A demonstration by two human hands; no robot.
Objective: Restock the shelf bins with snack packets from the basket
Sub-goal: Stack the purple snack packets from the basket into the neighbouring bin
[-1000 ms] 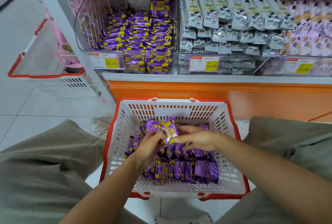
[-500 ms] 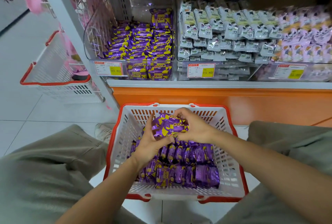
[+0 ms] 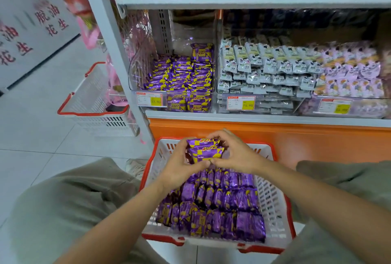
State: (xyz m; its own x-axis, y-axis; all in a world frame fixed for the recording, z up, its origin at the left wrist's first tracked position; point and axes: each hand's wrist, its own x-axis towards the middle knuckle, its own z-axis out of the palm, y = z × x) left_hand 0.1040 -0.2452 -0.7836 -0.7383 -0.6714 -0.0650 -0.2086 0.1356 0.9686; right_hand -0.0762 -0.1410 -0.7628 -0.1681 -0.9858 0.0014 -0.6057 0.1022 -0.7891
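Observation:
A stack of purple and yellow snack packets is held between both hands above the far end of the white basket with a red rim. My left hand grips the stack from the left, my right hand from the right, thumbs meeting below it. Several more purple packets stand in rows in the basket. The clear shelf bin straight ahead holds the same purple packets, piled to about half its height.
A neighbouring bin holds grey-white packets, and lilac packets lie further right. Price tags hang on the bin fronts. An orange shelf base stands behind the basket. A second white basket sits left of the shelf upright. My knees flank the basket.
Both hands have gathered packets from the basket and lifted the stack up and toward the shelf. My view has tilted up, showing more of the shelves.

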